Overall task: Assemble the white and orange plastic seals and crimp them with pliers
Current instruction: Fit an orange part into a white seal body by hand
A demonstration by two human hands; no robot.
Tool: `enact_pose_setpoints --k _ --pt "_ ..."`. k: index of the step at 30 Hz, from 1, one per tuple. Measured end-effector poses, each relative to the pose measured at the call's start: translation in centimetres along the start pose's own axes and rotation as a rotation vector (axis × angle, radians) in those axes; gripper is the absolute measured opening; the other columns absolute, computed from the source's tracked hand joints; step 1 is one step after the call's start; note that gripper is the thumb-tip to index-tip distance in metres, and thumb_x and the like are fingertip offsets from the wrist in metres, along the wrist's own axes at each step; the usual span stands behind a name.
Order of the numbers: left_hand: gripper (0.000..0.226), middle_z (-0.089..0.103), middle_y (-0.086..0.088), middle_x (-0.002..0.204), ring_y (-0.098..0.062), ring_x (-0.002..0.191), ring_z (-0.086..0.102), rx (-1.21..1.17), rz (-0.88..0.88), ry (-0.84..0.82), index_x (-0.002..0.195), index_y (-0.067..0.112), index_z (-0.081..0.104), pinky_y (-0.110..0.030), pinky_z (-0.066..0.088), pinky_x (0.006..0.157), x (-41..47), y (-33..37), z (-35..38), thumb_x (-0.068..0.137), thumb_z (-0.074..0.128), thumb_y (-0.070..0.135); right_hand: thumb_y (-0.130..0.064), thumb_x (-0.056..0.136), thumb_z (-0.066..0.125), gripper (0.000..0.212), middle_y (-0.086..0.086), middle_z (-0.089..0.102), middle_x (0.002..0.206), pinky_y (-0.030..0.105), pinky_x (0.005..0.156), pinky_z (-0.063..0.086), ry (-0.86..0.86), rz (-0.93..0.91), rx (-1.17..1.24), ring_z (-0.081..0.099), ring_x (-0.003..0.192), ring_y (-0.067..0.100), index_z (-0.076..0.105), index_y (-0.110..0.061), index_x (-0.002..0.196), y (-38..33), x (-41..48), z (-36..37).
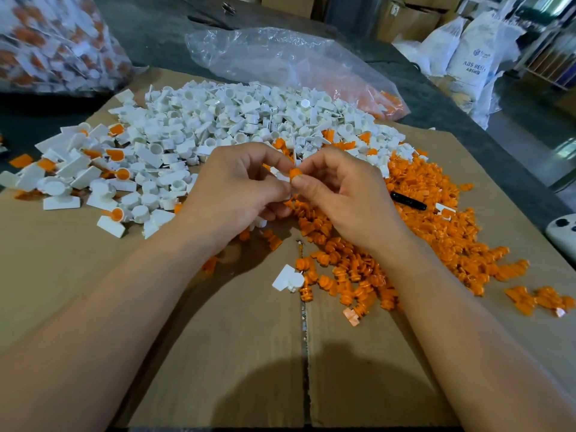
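Both hands meet above the middle of a flattened cardboard sheet (218, 353). My left hand (237, 188) pinches a white seal body (282, 176), mostly hidden by the fingers. My right hand (343, 194) pinches an orange insert (295, 173) against that white piece. A heap of white seal bodies (237, 120) lies behind the hands. A spread of orange inserts (436, 232) covers the cardboard to the right. Several assembled white-and-orange seals (115, 155) lie at the left. A black handle, perhaps of the pliers (408, 201), shows among the orange inserts.
A clear plastic bag (280, 57) lies behind the white heap. A full bag of seals (53, 45) stands at the far left. White sacks (473, 54) and cartons stand at the back right. A white device (561, 232) sits at the right edge.
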State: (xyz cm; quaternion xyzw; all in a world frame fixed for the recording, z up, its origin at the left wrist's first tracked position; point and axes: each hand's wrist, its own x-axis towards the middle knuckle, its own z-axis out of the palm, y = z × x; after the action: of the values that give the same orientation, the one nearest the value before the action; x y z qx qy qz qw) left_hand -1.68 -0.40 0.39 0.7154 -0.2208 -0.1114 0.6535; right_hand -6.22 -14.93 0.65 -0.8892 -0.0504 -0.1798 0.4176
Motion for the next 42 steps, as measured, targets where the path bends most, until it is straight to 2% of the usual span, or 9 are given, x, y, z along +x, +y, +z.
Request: enact_pose_setpoints --k 9,15,18,23,25,28,32,35,42 --pt "0.019 0.064 0.002 0.054 -0.010 0.050 0.065 0.024 -0.007 0.010 0.078 0.020 0.062 -0.029 0.052 0.046 0.1 -0.1 0.0 0.077 0.070 0.002 -0.007 0.082 0.065 0.029 -0.007 0.060 0.074 0.033 0.069 0.053 0.038 0.002 0.014 0.062 0.073 0.018 0.052 -0.032 0.074 0.3 0.1 0.0" --pt "0.023 0.064 0.002 0.054 -0.011 0.051 0.065 0.051 0.019 0.009 0.077 0.023 0.066 -0.039 0.054 0.052 0.0 -0.1 -0.1 0.077 0.068 0.000 -0.009 0.084 0.063 0.034 -0.012 0.060 0.079 0.015 0.067 0.047 0.014 -0.039 -0.022 0.058 0.074 0.001 0.054 -0.041 0.092 0.2 0.0 -0.1" --pt "0.023 0.064 0.003 0.054 -0.010 0.051 0.065 0.038 0.024 -0.005 0.078 0.024 0.066 -0.035 0.055 0.053 0.0 0.0 -0.1 0.078 0.067 0.000 -0.010 0.086 0.061 0.031 -0.013 0.060 0.093 0.017 0.075 0.049 0.013 -0.024 -0.016 0.059 0.085 -0.003 0.055 -0.039 0.092 0.1 0.1 0.0" --pt "0.021 0.062 0.005 0.050 -0.009 0.050 0.065 0.016 0.006 0.020 0.084 0.018 0.062 -0.024 0.053 0.050 0.2 -0.1 0.0 0.078 0.068 -0.002 -0.007 0.083 0.064 0.033 -0.016 0.059 0.082 0.022 0.075 0.052 0.045 -0.005 0.026 0.062 0.080 0.005 0.052 -0.037 0.082 -0.1 0.0 -0.2" --pt "0.020 0.061 0.004 0.048 -0.008 0.048 0.064 -0.012 -0.016 0.068 0.078 0.016 0.061 -0.021 0.052 0.049 0.3 -0.2 0.1 0.077 0.068 -0.003 -0.004 0.081 0.065 0.033 -0.013 0.059 0.079 0.024 0.074 0.053 0.077 -0.018 0.031 0.061 0.077 0.007 0.054 -0.035 0.080 -0.2 0.0 -0.4" --pt "0.021 0.061 0.005 0.047 -0.008 0.047 0.063 -0.031 -0.016 0.112 0.070 0.015 0.061 -0.024 0.053 0.049 0.4 -0.2 0.0 0.077 0.069 -0.003 -0.003 0.079 0.068 0.032 -0.012 0.060 0.077 0.019 0.068 0.053 0.088 -0.027 0.043 0.060 0.072 0.004 0.057 -0.033 0.079 -0.4 -0.2 -0.4" --pt "0.021 0.061 0.006 0.048 -0.008 0.048 0.064 -0.009 0.028 0.098 0.074 0.017 0.062 -0.025 0.055 0.051 0.2 -0.1 0.0 0.078 0.068 -0.003 -0.003 0.077 0.069 0.030 -0.015 0.058 0.071 0.008 0.060 0.045 0.097 -0.028 0.008 0.057 0.066 -0.001 0.058 -0.031 0.076 -0.6 -0.3 -0.1" --pt "0.023 0.063 0.007 0.051 -0.004 0.048 0.062 0.028 0.077 0.061 0.076 0.019 0.065 -0.014 0.050 0.049 0.0 0.0 0.1 0.078 0.067 -0.004 -0.003 0.075 0.069 0.032 -0.015 0.057 0.067 0.008 0.056 0.043 0.124 -0.019 -0.004 0.056 0.062 -0.001 0.058 -0.032 0.072 -0.6 -0.3 -0.1" --pt "0.026 0.066 0.006 0.055 -0.005 0.048 0.063 0.045 0.101 0.096 0.075 0.024 0.066 -0.014 0.050 0.050 0.0 -0.1 0.2 0.077 0.069 -0.002 -0.004 0.076 0.068 0.028 -0.014 0.059 0.070 0.010 0.060 0.047 0.152 -0.011 -0.041 0.058 0.064 0.002 0.058 -0.030 0.075 -0.7 -0.3 0.0"
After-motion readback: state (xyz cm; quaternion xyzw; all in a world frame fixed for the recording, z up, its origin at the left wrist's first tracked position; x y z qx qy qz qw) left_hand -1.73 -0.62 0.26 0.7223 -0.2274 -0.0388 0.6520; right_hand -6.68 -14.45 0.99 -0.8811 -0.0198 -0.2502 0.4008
